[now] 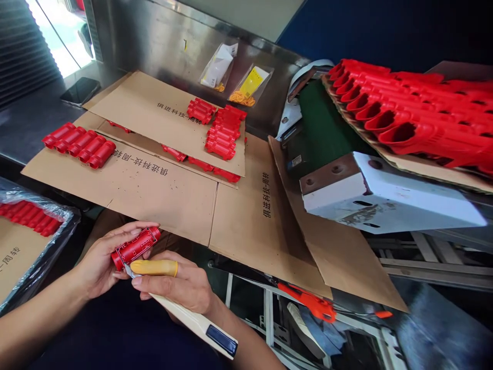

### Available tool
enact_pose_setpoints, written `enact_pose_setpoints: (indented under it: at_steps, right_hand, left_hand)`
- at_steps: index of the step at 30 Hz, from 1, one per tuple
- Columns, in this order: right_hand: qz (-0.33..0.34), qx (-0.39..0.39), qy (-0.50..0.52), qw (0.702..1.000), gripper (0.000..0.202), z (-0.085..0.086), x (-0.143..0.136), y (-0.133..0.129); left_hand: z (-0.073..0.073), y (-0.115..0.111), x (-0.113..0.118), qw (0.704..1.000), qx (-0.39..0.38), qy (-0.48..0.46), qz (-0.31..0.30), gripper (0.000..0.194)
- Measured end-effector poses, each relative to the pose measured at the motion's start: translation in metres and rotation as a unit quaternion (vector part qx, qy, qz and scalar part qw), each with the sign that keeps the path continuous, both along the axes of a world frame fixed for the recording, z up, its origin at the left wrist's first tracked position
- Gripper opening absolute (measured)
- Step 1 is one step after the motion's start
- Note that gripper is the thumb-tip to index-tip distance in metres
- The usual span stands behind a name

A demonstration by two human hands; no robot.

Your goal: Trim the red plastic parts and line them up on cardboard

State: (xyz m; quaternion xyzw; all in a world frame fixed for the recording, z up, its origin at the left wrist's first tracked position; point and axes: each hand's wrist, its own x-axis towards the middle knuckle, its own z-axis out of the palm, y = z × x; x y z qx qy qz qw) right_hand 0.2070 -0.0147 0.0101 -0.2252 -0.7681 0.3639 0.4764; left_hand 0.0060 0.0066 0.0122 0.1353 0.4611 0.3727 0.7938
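Close to my body, my left hand (94,259) grips a red plastic tube (136,247) with dark line markings on its side. The tube lies tilted, its far end pointing up and right. In my right hand (188,282) is a cream-handled utility knife (192,316), its handle slanting down to the right. A yellow finger cot (156,267) covers the index finger. The blade tip meets the tube's near end; the exact contact is partly hidden by the fingers. Beyond my hands, a row of red tubes (79,145) lies on the cardboard sheet (181,198).
More red tubes (225,131) lie on an upper cardboard sheet (134,97). At right, a conveyor (319,118) carries cardboard under many red parts (419,113). A plastic-lined bin (57,252) stands left. Farther back are a phone (80,91) and a bag of finger cots (250,87).
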Motion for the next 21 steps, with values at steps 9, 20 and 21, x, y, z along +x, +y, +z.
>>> enact_pose_setpoints:
  at_steps: [9,20,21]
  right_hand:
    - [-0.013,0.034,0.005,0.999,0.020,-0.004,-0.002,0.002]
    - [0.002,0.007,-0.024,1.000,0.009,0.005,0.001,0.008]
    - [0.009,0.013,-0.035,0.999,0.008,0.008,0.002,0.009]
  left_hand:
    - [-0.001,0.000,-0.002,0.999,0.002,-0.036,-0.010,0.043]
    - [0.001,0.000,0.001,0.999,-0.003,-0.030,-0.018,0.047]
    - [0.002,0.001,0.001,0.999,-0.004,-0.026,-0.018,0.047]
